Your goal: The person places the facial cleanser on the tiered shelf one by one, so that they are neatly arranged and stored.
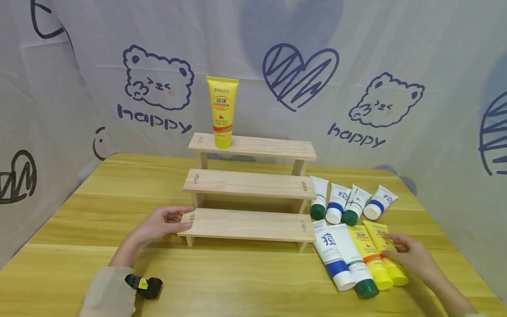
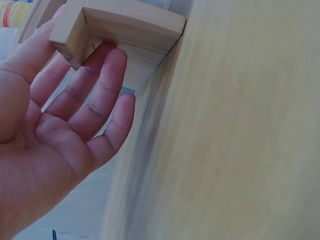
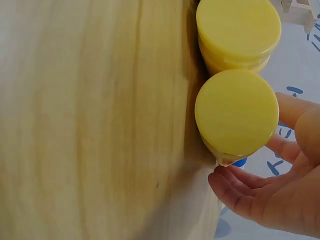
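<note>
A wooden three-step stand [image 1: 249, 182] is on the table. At the left end of its lowest step, my left hand [image 1: 168, 222] grips the board, thumb on top. Seen from the left wrist, the fingers of the left hand [image 2: 75, 120] reach against the board's end and underside. My right hand [image 1: 413, 255] pinches the rightmost yellow tube [image 1: 390, 259], which lies on the table. From the right wrist, that tube's round cap [image 3: 236, 112] hides part of the thumb. Another yellow tube [image 1: 370, 255] lies beside it. A third yellow tube [image 1: 223, 110] stands cap down on the top step.
Left of the yellow tubes lie a white tube with a blue band [image 1: 332, 253] and a white tube with a green cap [image 1: 356, 259]. Several smaller white tubes [image 1: 338, 203] lie behind them, close to the stand's right side. A printed cloth [image 1: 237, 39] hangs behind the table.
</note>
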Tool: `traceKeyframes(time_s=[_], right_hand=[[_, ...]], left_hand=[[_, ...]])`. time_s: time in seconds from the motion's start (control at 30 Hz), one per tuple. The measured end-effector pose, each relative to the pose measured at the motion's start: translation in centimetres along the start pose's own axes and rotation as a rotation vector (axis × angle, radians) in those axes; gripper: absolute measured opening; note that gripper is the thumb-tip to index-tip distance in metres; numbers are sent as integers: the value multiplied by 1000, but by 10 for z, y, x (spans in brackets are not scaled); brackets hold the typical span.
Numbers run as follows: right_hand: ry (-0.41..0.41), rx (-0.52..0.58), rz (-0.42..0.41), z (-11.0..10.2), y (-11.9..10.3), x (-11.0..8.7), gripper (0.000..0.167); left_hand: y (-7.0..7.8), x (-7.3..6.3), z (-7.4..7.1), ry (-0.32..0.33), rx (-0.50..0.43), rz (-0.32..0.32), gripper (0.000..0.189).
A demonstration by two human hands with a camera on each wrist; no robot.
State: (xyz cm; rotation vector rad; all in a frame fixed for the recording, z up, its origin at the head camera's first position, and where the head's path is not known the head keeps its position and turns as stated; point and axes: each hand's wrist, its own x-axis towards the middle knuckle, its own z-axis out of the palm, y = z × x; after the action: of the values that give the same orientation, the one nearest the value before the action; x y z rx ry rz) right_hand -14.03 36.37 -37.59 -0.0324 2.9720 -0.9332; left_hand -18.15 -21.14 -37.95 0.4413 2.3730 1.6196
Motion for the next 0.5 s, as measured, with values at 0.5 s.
traceKeyframes(time_s=[0.5], right_hand=[[-134, 66, 102, -8, -2, 7, 57]], left_hand=[[0, -1, 0, 3, 0, -4, 53]])
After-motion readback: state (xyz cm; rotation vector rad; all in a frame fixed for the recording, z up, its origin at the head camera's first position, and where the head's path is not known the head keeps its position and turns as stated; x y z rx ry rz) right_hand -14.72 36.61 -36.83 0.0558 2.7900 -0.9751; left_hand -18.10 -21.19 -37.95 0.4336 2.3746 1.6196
